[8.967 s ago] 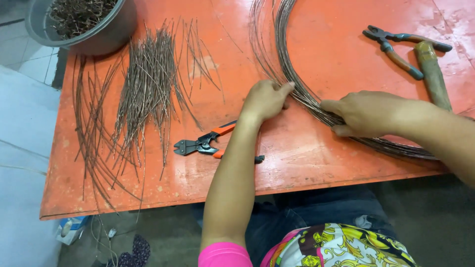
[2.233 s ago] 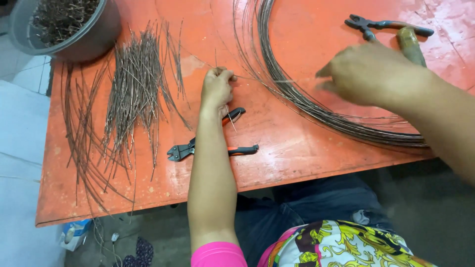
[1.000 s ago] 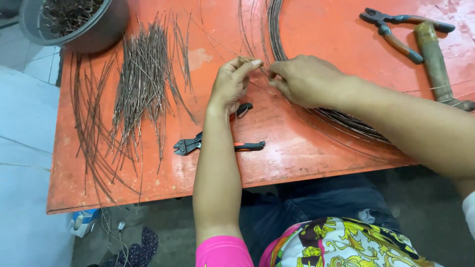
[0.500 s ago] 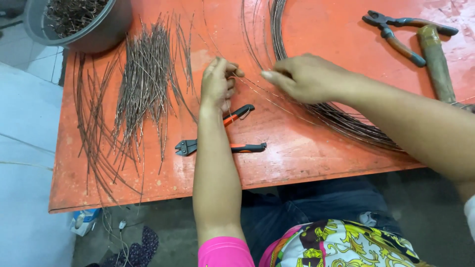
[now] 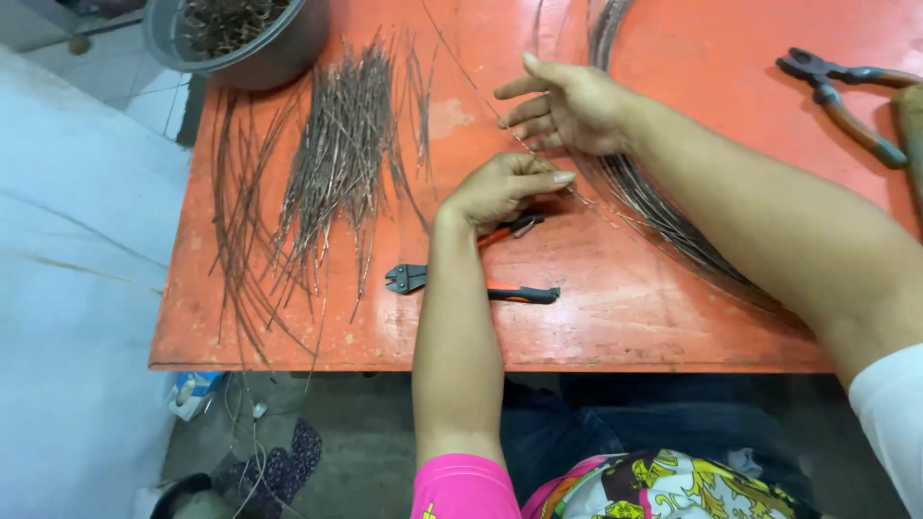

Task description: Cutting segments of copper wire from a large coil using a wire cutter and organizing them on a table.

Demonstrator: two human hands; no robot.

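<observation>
The left hand (image 5: pixel 505 187) lay on the orange bench (image 5: pixel 615 317), its thumb and fingers pressed together, pinching a thin strand of wire (image 5: pixel 481 96) that ran up and away from it across the bench top. The right hand (image 5: pixel 567 101) hovered just beyond the left hand, fingers spread and loosely curled, with the same strand passing under or between its fingertips; whether it actually gripped the wire could not be told. Beneath the right hand and forearm lay the wire coil (image 5: pixel 673 226), a large bundle of dark loops curving across the bench to the right of the left hand. Just nearer the person than the left hand, partly under its wrist, lay the cutters (image 5: pixel 461 281) with orange and black handles, jaws pointing left. Further left of the left hand lay a heap of cut wire pieces (image 5: pixel 336 163), with longer curved strands beside them. Beyond that heap stood a grey bowl (image 5: pixel 260 48) holding wire scraps. Far to the right of the left hand lay pliers (image 5: pixel 846 96).
</observation>
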